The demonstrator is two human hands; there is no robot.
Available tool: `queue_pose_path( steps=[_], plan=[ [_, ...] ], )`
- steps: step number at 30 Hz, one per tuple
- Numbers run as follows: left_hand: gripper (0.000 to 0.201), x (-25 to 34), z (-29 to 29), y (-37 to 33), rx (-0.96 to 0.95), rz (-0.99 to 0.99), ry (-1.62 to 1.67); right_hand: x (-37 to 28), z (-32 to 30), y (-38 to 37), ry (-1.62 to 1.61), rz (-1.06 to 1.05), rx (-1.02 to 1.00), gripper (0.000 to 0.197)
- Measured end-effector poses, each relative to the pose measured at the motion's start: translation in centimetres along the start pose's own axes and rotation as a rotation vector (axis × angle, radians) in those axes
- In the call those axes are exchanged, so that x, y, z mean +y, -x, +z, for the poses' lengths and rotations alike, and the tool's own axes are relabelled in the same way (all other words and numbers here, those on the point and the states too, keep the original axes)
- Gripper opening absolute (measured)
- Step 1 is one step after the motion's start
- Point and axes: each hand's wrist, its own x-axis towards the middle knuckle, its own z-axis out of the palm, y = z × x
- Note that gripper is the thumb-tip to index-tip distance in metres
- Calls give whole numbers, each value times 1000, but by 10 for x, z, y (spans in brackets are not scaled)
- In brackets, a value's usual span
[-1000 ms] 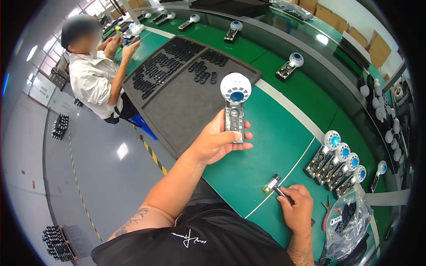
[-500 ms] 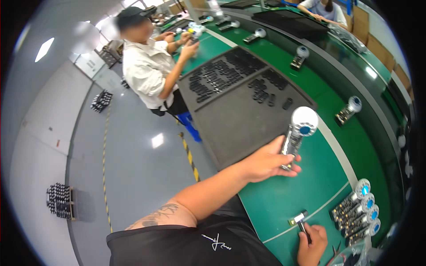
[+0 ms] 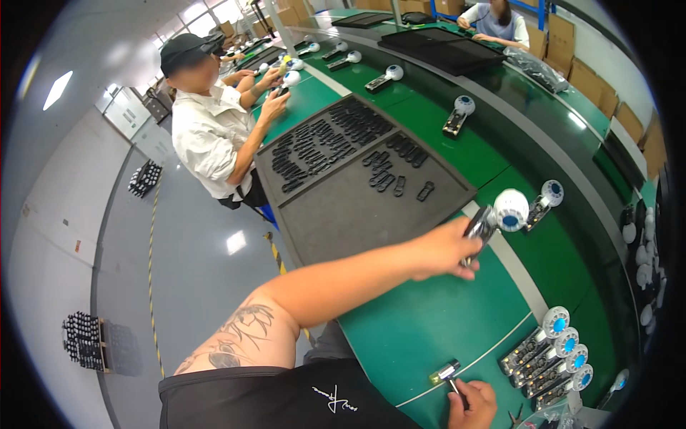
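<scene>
My left hand [image 3: 449, 250] reaches out past the near corner of the black tray. Its fingers are wrapped round the body of a small device with a round white head [image 3: 511, 209] and a dark, exposed circuit-board handle. The device is held above the pale strip along the green belt's edge. Low in the picture, my right hand [image 3: 471, 405] grips the thin handle of a small hammer [image 3: 446, 372], whose metal head has a yellowish end. The hammer head is over the green tabletop; I cannot tell whether it touches.
Several similar devices [image 3: 547, 357] lie in a row right of my right hand. Others, such as one device [image 3: 459, 116], lie spaced along the green belt. The black tray [image 3: 343, 222] holds many black casings. A co-worker in white [image 3: 214, 136] stands beyond it. Pliers [image 3: 516, 417] lie lower right.
My left hand has carried the device rightward to the belt's edge, and the device has tilted to the right. My right hand keeps its hold on the hammer. The whole view has shifted.
</scene>
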Motion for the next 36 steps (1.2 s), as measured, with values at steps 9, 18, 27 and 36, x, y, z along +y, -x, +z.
queue_pose_path(
  steps=[9,18,27,36],
  plan=[
    [40,10,-44,-203,709,579,-1646,-4,4,-8,13,-1,-39,26],
    [25,28,30,-200,421,782,-1795,-15,-13,-6,-14,81,52,24],
    [57,-13,121,-181,13,635,-1514,-7,-1,9,-15,60,115,20],
    [64,3,37,-26,-224,51,99,-6,11,6,51,-91,143,21]
  ],
)
